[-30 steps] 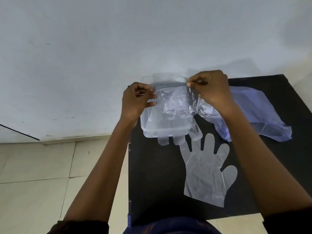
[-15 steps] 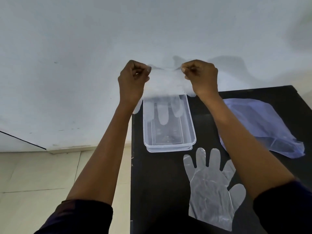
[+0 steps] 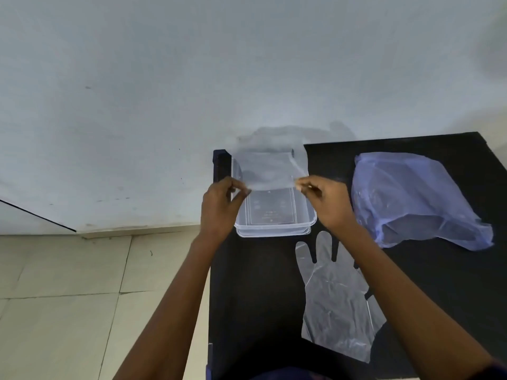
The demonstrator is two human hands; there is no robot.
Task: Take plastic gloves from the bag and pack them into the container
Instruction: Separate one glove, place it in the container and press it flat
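Clear plastic, a glove (image 3: 270, 167) is pinched at its near edge by the left hand (image 3: 220, 208) and right hand (image 3: 327, 204), draped over the container (image 3: 274, 229) toward twelve o'clock. Another glove (image 3: 337, 300) lies at five o'clock, the bag (image 3: 411, 198) at three.

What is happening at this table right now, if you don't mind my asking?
A person is packing thin plastic gloves into a clear container. The left hand and right hand each pinch a corner of one glove, holding it spread above the container. A second glove lies flat on the black table, and the bluish bag sits to the right.
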